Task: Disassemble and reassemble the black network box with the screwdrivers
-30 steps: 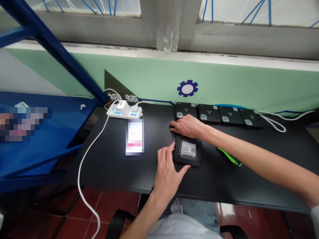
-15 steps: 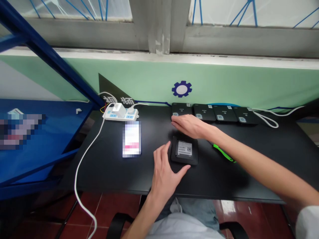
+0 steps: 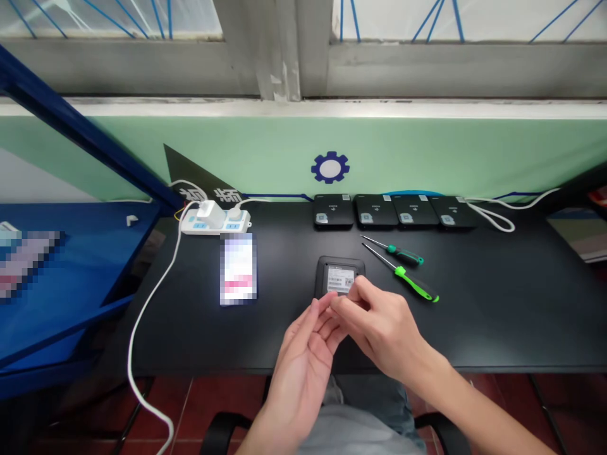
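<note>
A black square device (image 3: pixel 339 275) with a white label lies label-up on the black table (image 3: pixel 497 303). My two hands meet just in front of it, above its near edge. My right hand (image 3: pixel 384 328) pinches its fingertips together against the fingertips of my left hand (image 3: pixel 306 354), whose fingers are close together and point up. Whatever sits between the fingertips is too small to make out. Two green-handled screwdrivers lie right of the device, a short one (image 3: pixel 403 256) and a longer one (image 3: pixel 417 287).
Several identical black devices (image 3: pixel 393 212) stand in a row against the green wall. A lit phone (image 3: pixel 238 268) lies left of the device, with a white power strip (image 3: pixel 215 221) and its cable behind it. A blue shelf frame (image 3: pixel 71 265) borders the left side.
My right hand came back from the row of devices and my left hand left the device's side. Both now meet in a pinch in front of it. The screwdrivers have come into sight.
</note>
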The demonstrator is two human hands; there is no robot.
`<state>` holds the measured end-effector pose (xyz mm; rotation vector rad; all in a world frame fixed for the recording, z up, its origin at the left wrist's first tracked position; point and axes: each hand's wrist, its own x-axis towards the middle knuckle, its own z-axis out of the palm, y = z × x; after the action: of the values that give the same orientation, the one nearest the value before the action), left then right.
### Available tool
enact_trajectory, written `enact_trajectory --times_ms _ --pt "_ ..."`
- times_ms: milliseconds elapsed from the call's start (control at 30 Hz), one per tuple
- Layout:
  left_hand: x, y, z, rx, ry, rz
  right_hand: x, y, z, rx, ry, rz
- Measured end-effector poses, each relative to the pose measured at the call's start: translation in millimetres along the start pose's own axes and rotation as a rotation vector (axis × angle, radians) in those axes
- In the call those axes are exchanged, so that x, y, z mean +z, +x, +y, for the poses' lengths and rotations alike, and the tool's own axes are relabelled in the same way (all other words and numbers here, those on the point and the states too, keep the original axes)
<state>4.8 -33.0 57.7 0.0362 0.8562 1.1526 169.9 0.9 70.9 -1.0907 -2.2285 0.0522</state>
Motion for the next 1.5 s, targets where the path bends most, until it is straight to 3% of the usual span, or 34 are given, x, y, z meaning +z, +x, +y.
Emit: enact_trajectory --times_ms 167,333,467,667,867,1100,1200,1367,1500 --pt "13.9 7 5 -0.114 -0.045 0.11 2 -8 2 -0.033 -0.016 0.093" --pt "24.7 10 7 -0.18 -0.046 0.14 2 -13 2 -0.044 0.036 0.158" --pt "15.8 11 4 -0.188 -0.051 0.084 2 -17 -1 0.005 0.119 0.148" --pt "-6.5 1 1 -0.173 0.024 -0.075 1 -26 -15 0.202 0.351 0.212" --pt "-6.8 -10 0 -0.208 0.098 -0.233 3 -32 -26 0.321 0.4 0.278" --pt "-7.7 -4 2 -0.184 0.175 -0.212 2 -41 -22 0.167 0.094 0.259" --pt "-4.7 -4 3 -0.152 0.233 -0.181 -5 -40 -23 0.173 0.061 0.213" --pt "-3.1 -5 3 -0.112 0.283 -0.109 -13 -33 -25 0.318 0.274 0.198" --pt "-3.4 -4 6 -0.044 0.415 -0.146 -14 -31 -23 0.419 0.475 0.15"
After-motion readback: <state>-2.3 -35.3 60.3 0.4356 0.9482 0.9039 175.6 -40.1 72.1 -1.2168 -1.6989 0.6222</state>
